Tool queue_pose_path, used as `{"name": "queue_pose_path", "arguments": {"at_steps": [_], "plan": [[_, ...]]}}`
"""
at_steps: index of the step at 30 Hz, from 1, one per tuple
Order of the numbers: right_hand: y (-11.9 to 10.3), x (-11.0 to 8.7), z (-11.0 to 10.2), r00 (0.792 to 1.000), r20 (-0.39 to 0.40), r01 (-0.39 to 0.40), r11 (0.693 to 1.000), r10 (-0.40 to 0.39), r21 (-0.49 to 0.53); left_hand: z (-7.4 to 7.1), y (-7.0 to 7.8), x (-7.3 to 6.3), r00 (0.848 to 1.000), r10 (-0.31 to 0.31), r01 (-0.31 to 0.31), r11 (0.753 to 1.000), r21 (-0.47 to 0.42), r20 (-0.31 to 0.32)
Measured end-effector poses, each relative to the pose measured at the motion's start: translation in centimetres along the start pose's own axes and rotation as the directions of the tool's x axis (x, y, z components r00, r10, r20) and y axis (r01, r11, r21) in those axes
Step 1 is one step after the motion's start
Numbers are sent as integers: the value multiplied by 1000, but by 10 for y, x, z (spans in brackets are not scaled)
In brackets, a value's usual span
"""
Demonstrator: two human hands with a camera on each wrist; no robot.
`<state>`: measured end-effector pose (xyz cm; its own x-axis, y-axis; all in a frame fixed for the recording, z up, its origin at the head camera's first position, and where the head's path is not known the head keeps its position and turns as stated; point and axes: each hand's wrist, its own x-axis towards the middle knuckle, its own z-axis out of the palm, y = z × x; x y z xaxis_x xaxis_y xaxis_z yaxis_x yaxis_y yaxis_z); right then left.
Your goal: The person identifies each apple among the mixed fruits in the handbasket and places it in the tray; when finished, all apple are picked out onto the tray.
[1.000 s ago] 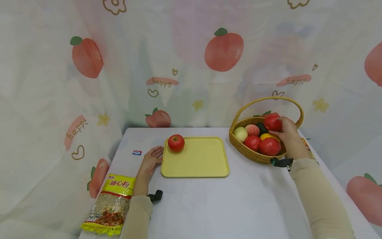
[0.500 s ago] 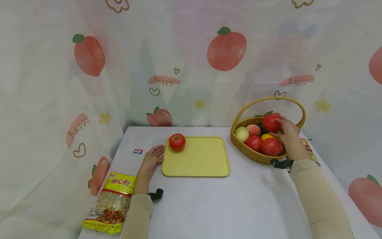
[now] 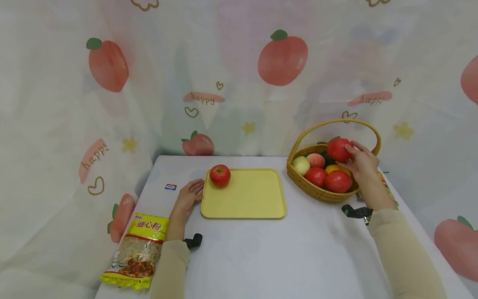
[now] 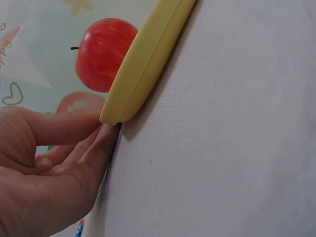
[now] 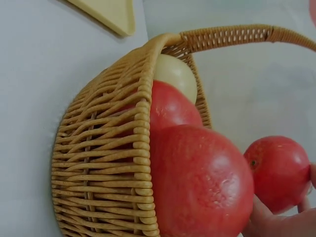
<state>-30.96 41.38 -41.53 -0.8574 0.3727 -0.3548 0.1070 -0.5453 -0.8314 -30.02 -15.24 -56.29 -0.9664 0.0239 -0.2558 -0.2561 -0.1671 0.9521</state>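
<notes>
My right hand [image 3: 364, 164] grips a red pomegranate [image 3: 339, 150] at the back right of the wicker basket [image 3: 310, 192]; in the right wrist view the held pomegranate [image 5: 278, 173] is clear of the large red fruit nearest the camera. Alongside the left edge of a yellow tray [image 3: 250, 199] lies my left hand [image 3: 188, 197], fingers extended. The left wrist view has its thumb and fingertips touching the tray's rim [image 4: 143, 74]. At the tray's far left corner sits a red apple [image 3: 220, 175], stem showing.
Other fruit in the basket includes a pale green one [image 3: 301, 165], a peach [image 3: 315, 160] and a large red fruit [image 3: 337, 181]. A yellow pasta bag [image 3: 138, 251] lies at the left. Beyond it is a small blue-and-red packet [image 3: 171, 187]. The basket's handle [image 3: 336, 121] arches above.
My right hand has raised the pomegranate slightly, and the wrist has shifted a little to the right. The left hand stays at the tray's edge. The head view has shifted slightly.
</notes>
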Motion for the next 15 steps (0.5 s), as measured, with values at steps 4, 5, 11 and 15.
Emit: {"name": "queue_pose_path", "arguments": {"at_steps": [4,5,11,15], "plan": [[-1,-15,2,999,12,43,998,-43,-42,0,2,0,1000,5,-5,1000,3,12],[0,-19,3,998,16,55,997,-54,-59,0,2,0,1000,4,-4,1000,3,11],[0,-43,7,992,83,101,989,-93,-104,1,1,-2,1000,7,-7,1000,-5,7],[1,-56,10,988,123,101,989,-88,-105,0,1,-2,1000,5,-5,1000,2,7]]}}
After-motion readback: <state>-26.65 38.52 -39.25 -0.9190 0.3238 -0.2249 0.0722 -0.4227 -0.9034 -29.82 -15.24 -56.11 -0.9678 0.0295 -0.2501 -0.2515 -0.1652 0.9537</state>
